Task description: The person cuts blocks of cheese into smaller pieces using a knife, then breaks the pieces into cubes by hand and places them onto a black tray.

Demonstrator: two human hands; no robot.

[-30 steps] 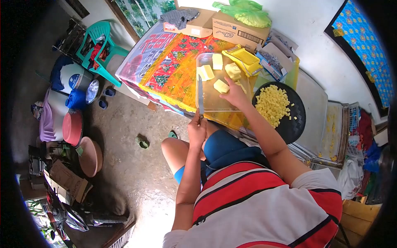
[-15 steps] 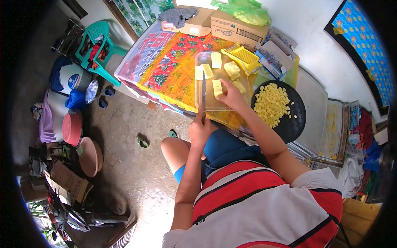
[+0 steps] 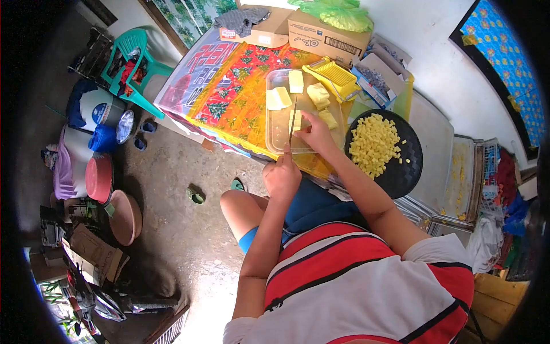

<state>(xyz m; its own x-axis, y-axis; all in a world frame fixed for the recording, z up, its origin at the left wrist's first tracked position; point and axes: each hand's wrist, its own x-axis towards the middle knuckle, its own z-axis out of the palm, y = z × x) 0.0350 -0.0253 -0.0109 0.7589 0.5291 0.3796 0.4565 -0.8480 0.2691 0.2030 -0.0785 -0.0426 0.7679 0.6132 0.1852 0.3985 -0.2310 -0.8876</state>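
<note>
My left hand [image 3: 282, 179] is closed round the handle of a knife [image 3: 294, 109], whose blade points away from me over a clear tray [image 3: 277, 131]. Directly under the blade lies a pale yellow block [image 3: 294, 121]. My right hand [image 3: 316, 135] grips this block from its right side, finger and thumb close to the blade. More yellow blocks lie in the tray: one at the top [image 3: 295, 81], a cut one at the left [image 3: 278, 98] and others at the right [image 3: 318, 96]. Small yellow cubes [image 3: 373, 143] are heaped on a round black pan [image 3: 409, 163] to the right.
Behind the tray is a yellow slotted slicer [image 3: 333, 79], with an open box [image 3: 378, 80] beside it. Cardboard boxes [image 3: 326, 39] stand at the table's back. A patterned cloth [image 3: 229, 97] covers the table. A green chair [image 3: 134, 69] and basins [image 3: 100, 178] are at the left.
My left hand has moved slightly right, bringing the knife from beside the left blocks onto the block at my right hand. The view has shifted a little.
</note>
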